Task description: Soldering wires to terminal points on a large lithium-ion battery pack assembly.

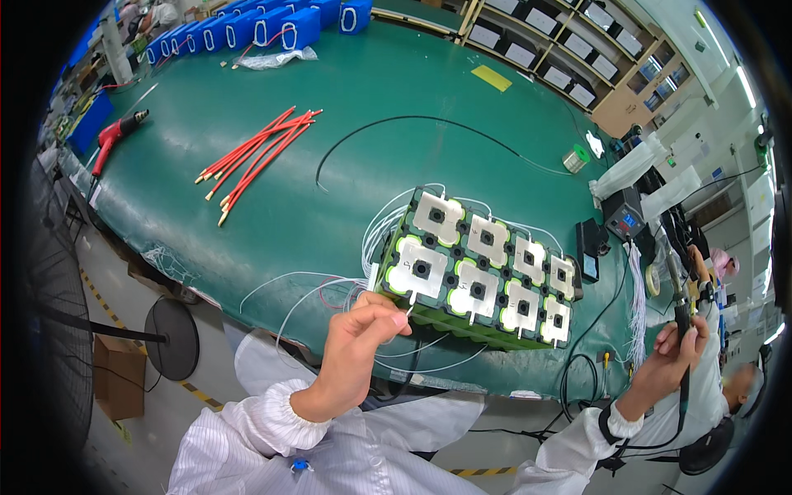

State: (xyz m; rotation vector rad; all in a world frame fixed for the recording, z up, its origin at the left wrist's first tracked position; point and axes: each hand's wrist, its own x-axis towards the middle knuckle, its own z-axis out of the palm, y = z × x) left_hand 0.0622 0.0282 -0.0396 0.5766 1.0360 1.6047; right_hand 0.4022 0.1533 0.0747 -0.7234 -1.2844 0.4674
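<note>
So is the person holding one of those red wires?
No, the red wires lie untouched on the green table; the left hand pinches a thin white wire.

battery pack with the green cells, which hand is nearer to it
Left. The left hand pinches a thin white wire right at the near corner of the battery pack. The right hand is off to the pack's right, gripping a soldering iron.

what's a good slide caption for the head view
Left hand pinches a thin white wire at a green battery pack; right hand grips a soldering iron.
</note>
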